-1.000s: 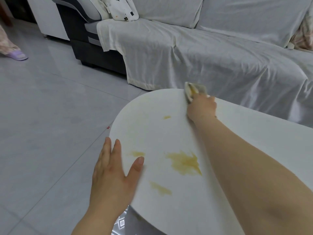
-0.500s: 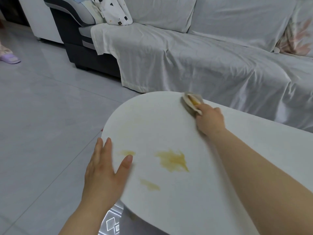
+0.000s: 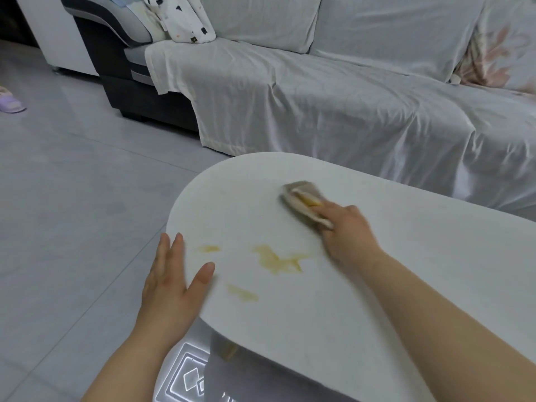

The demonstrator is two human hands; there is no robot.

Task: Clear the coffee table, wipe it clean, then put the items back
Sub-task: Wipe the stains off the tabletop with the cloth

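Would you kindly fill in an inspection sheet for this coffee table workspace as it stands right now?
Surface: white coffee table, rounded end; three yellow stains near the left end, not yet wiped.
Job's things: beige cloth, yellow-soiled, pressed flat on the tabletop beyond the stains.
Clutter: nothing seen on the tabletop.
Grippers: right hand holds the cloth down; left hand open, palm over the table's left edge.
Cables: nothing seen.
Surroundings: sofa under a grey cover behind the table; spotted cushion on it; grey tiled floor; purple slipper at far left.
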